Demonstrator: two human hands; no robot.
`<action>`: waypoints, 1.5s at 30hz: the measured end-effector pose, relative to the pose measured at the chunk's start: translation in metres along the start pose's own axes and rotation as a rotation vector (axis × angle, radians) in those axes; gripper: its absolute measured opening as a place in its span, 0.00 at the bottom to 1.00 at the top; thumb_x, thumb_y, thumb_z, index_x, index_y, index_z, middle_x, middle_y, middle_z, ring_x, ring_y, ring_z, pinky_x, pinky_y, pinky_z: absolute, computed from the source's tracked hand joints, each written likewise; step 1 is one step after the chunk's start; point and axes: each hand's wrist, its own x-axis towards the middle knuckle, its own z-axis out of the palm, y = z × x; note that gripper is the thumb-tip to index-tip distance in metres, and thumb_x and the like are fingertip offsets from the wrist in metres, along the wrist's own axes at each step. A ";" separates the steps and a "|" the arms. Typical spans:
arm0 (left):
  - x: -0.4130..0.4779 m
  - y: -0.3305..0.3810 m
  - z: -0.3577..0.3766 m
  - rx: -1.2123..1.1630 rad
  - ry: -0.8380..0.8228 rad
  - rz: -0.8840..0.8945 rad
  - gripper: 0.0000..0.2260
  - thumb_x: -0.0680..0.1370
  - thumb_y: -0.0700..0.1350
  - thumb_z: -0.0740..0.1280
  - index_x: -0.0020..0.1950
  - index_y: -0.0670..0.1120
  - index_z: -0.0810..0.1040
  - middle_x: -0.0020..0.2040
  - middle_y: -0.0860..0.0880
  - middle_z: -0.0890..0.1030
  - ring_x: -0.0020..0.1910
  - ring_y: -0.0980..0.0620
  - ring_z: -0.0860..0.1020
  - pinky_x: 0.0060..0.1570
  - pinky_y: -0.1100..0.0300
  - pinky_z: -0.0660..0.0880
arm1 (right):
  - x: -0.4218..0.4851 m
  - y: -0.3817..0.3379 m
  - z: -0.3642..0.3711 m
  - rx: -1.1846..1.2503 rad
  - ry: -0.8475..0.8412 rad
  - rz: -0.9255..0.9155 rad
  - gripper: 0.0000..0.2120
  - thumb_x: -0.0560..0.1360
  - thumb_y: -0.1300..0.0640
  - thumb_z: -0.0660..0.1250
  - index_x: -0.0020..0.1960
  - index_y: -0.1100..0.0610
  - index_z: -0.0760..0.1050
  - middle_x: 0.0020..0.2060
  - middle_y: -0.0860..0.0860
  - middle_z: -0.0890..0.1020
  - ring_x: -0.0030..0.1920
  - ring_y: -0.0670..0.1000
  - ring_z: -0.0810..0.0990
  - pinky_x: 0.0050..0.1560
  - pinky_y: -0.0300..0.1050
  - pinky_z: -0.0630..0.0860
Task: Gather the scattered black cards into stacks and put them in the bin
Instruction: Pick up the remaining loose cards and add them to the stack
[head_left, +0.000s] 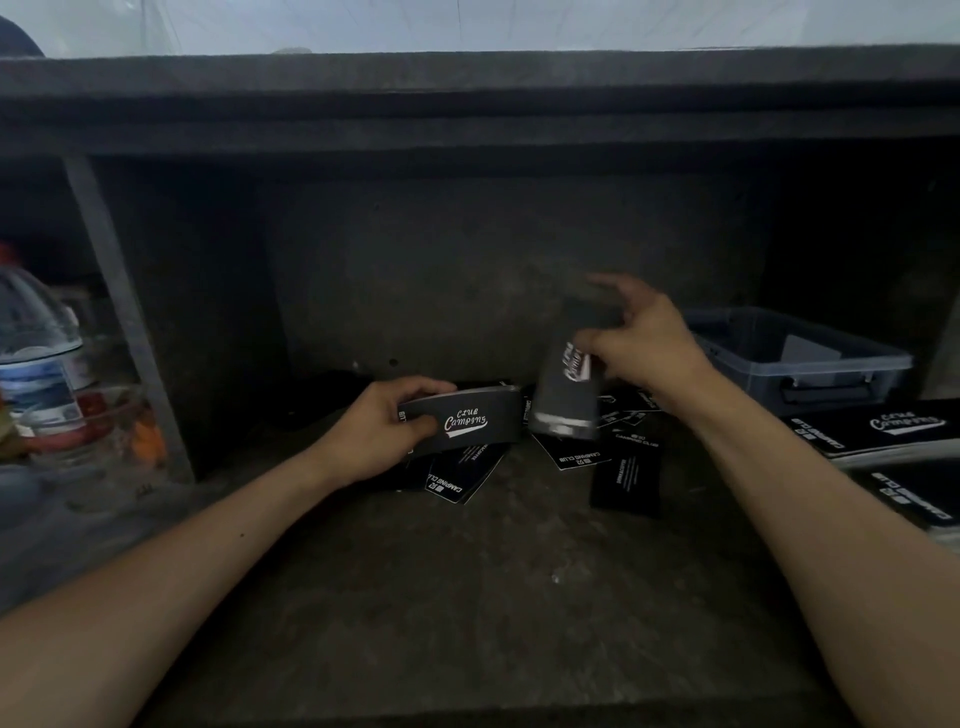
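Note:
My left hand (382, 428) grips a stack of black cards (470, 421) with white "Club Camping" lettering, held flat above the dark shelf floor. My right hand (641, 338) pinches the top of a second bunch of black cards (566, 397) that hangs upright, just right of the left stack; its other fingers are spread. Several loose black cards (626, 478) lie scattered on the floor under and between both hands. A clear plastic bin (795, 358) stands at the right, behind my right forearm.
Larger black "Club Camping" packs (872, 428) lie stacked at the right edge. A water bottle (36, 343) and a clear bowl (98, 421) sit in the left compartment past a grey divider post (124, 317). A dark back wall closes the shelf.

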 end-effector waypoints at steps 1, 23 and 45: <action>0.000 0.000 0.001 -0.001 0.004 -0.011 0.21 0.76 0.28 0.66 0.55 0.54 0.81 0.51 0.55 0.84 0.46 0.67 0.80 0.50 0.71 0.75 | -0.004 -0.002 0.007 0.195 -0.038 0.077 0.24 0.70 0.67 0.70 0.62 0.49 0.75 0.50 0.52 0.82 0.48 0.52 0.83 0.45 0.53 0.83; 0.007 -0.007 -0.005 -0.021 0.167 -0.099 0.26 0.76 0.28 0.61 0.52 0.60 0.80 0.50 0.57 0.84 0.43 0.68 0.81 0.43 0.74 0.76 | 0.000 0.062 0.038 -0.931 -0.551 -0.002 0.25 0.81 0.42 0.56 0.77 0.43 0.59 0.78 0.49 0.55 0.78 0.56 0.51 0.75 0.59 0.52; 0.003 0.001 -0.001 -0.159 0.126 -0.234 0.20 0.78 0.29 0.60 0.62 0.47 0.81 0.56 0.47 0.84 0.51 0.53 0.81 0.49 0.63 0.79 | -0.006 0.028 0.026 -0.666 -0.538 0.140 0.23 0.64 0.50 0.80 0.57 0.53 0.80 0.47 0.48 0.82 0.47 0.46 0.79 0.45 0.37 0.75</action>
